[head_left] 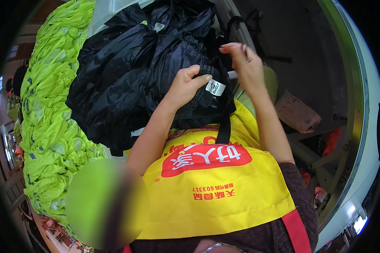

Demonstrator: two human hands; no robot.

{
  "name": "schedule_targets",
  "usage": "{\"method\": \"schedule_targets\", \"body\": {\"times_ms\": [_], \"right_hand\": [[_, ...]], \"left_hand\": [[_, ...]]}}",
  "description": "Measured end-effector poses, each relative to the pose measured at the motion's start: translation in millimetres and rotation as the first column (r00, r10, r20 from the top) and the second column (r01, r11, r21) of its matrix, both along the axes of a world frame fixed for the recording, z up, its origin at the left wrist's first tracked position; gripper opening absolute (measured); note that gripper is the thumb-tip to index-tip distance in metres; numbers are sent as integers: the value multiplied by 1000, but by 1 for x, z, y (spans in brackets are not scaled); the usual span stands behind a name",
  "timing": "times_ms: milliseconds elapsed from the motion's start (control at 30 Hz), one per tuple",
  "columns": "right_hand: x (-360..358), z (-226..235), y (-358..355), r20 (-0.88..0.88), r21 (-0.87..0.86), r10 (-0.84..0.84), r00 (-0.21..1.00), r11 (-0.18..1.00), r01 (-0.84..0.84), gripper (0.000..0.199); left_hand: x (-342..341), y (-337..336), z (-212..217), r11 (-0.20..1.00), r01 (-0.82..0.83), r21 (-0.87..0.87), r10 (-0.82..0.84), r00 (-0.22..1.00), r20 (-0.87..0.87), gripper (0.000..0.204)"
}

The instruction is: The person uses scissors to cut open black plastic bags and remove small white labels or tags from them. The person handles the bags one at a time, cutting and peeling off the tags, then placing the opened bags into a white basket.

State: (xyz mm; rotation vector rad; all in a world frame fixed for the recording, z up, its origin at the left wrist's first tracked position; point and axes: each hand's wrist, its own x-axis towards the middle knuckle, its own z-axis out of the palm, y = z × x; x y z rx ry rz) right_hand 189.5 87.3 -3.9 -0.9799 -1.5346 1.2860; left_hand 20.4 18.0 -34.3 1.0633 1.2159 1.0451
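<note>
Two hands at one black garment point(207, 99): left hand point(185, 86) grips its 9 o'clock edge. Right hand point(244, 63), at 1 o'clock, pinches its top. Black pile point(126, 71) and neon-yellow stack point(50, 105) lie at 9 o'clock.

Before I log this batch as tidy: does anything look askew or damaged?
Nothing looks damaged. The black garments lie in a loose, crumpled heap, unlike the neat green stack. Both hands, left and right, hold one black piece.
</note>
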Motion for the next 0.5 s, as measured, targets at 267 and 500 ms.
{"method": "schedule_targets", "body": {"times_ms": [267, 500], "right_hand": [[55, -26, 10, 341, -163, 414, 844, 910, -380, 43], [51, -10, -12, 431, -98, 359, 828, 931, -352, 37]], "left_hand": [[-1, -1, -5, 1000, 11, 28, -10, 999, -35, 21], [-10, -4, -7, 992, 125, 8, -123, 981, -153, 11]]}}
